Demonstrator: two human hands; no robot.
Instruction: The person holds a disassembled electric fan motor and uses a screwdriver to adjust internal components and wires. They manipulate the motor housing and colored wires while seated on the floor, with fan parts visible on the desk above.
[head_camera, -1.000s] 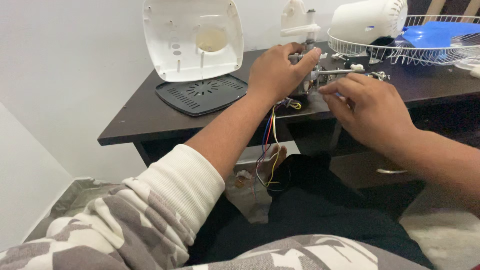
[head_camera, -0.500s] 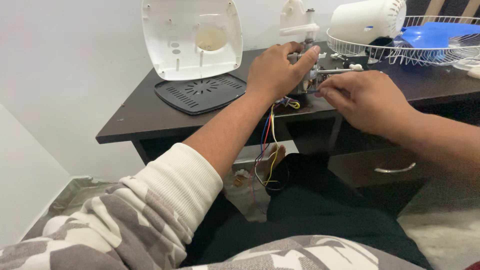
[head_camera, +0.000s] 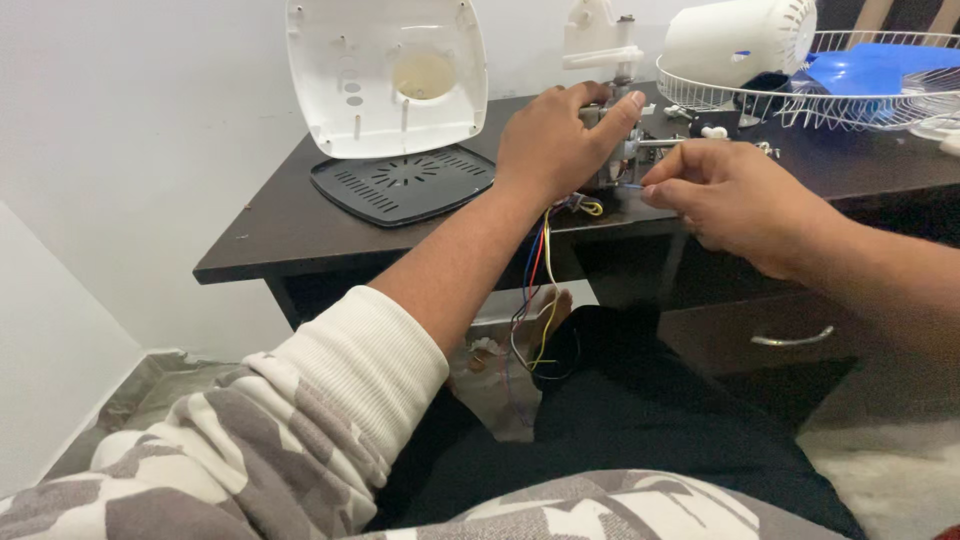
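Observation:
On the front edge of the dark table (head_camera: 280, 235) sits a small metal fan motor (head_camera: 618, 165) with a shaft sticking out to the right. My left hand (head_camera: 555, 145) is closed over the motor's top and left side. My right hand (head_camera: 735, 195) is just to its right, thumb and forefinger pinched on a thin blue wire at the motor. A bundle of coloured wires (head_camera: 535, 290) hangs from the motor down over the table edge.
A white fan base cover (head_camera: 385, 75) leans against the wall above a black vented plate (head_camera: 405, 185). A white motor housing (head_camera: 735, 40), a wire fan guard (head_camera: 860, 100) and blue blades (head_camera: 875, 70) lie at the back right. A drawer handle (head_camera: 790, 338) is below.
My right hand has drawn slightly lower and away from the shaft, now pinching at the motor's side. My left hand keeps its hold on the motor.

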